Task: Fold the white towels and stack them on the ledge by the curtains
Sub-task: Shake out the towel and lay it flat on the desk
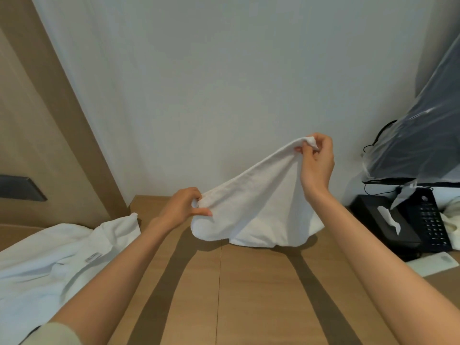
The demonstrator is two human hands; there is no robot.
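Clearly the small white terry towel [256, 207] is soft and light: it sags in a loose triangle between its two held points, and its lower edge pools on the light brown wooden desk [249, 295]. The right hand [317, 160] pinches one corner, raised high, while the left hand [183, 206] pinches another corner lower down, fingers curled round the hem. Being limp, it will hold no shape by itself, so corners and hems look like the best places to grip, pulled taut before laying it flat. It seems neither slippery nor fragile. A larger crumpled white towel [57, 260] lies on the desk at the left, well apart, not yet folded
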